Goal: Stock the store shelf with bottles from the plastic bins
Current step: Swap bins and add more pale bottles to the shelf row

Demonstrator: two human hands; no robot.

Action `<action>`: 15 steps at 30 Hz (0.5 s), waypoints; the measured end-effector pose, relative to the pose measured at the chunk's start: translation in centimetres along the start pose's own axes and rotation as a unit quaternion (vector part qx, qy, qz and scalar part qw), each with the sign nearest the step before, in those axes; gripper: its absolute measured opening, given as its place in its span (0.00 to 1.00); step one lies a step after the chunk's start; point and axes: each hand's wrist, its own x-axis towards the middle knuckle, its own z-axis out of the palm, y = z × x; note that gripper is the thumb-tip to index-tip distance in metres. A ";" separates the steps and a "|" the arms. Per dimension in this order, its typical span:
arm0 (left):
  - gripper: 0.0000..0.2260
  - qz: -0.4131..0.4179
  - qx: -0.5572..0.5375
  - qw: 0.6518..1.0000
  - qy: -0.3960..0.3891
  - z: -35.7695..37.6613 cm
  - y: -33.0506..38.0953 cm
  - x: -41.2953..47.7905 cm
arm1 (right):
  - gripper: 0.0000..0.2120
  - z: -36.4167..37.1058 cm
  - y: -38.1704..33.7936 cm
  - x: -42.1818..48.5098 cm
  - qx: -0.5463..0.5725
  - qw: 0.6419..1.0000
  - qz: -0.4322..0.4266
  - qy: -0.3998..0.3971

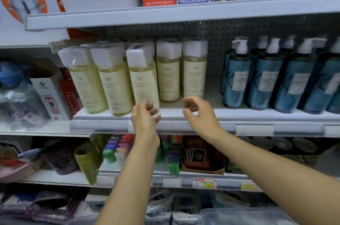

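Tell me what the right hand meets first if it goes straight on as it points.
Probably the rightmost cream bottle, standing just beyond the right hand; depth is unclear, so that's a guess.

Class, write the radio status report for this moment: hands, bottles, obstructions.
Left hand and right hand empty, fingers loosely curled, at the shelf front. Cream bottles upright in rows. Free gap beside blue pump bottles; nothing blocks it.

Print on the cream bottles [169,77] is unreadable; the rightmost blue bottle [335,85] is edge-cropped.
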 end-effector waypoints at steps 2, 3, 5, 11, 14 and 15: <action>0.06 -0.026 0.012 0.999 -0.034 0.8 -1.6 -1.9 | 0.09 -1.5 1.7 -1.1 0.028 0.999 0.017 0.003; 0.06 -0.038 0.020 0.998 -0.053 1.2 -2.3 -2.9 | 0.08 -2.2 2.4 -1.8 0.046 0.998 0.031 -0.004; 0.06 -0.064 0.046 0.993 -0.089 1.9 -4.0 -4.8 | 0.08 -3.7 4.0 -3.2 0.062 0.996 0.052 -0.021; 0.08 -0.153 0.106 0.976 -0.114 3.2 -11.0 -8.9 | 0.04 -7.8 10.1 -7.3 0.054 0.982 0.159 -0.089; 0.08 -0.223 0.113 0.963 -0.101 3.6 -16.0 -10.5 | 0.03 -9.9 14.8 -10.4 0.061 0.957 0.251 -0.131; 0.08 -0.248 0.113 0.957 -0.097 3.5 -18.0 -11.1 | 0.03 -10.4 16.6 -11.5 0.059 0.947 0.281 -0.146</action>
